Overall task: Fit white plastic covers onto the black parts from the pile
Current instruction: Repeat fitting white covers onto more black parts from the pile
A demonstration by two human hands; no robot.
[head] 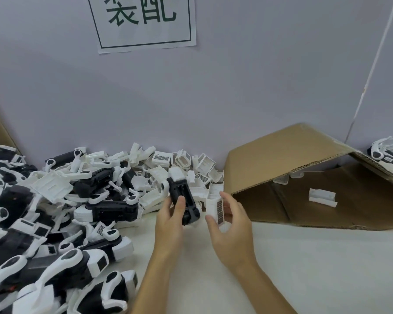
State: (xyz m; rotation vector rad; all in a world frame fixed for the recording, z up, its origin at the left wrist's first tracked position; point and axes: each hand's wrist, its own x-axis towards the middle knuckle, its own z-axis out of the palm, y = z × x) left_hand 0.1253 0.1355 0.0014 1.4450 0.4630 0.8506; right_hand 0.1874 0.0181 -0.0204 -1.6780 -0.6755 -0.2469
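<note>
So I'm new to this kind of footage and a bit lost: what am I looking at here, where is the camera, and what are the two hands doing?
There is no machine here. A person wears a wide-angle camera on their head, so this one picture looks forward and down at their own bare hands.

The left hand grips a black part that has a white piece at its far end. The right hand holds a white plastic cover with a dark patterned label, close beside the black part but not yet on it.

On the pale table, to the left, lies a big pile of black and white parts and loose covers. To the right sits an open cardboard box on its side, with one white piece inside. A paper sign hangs on the wall.
</note>
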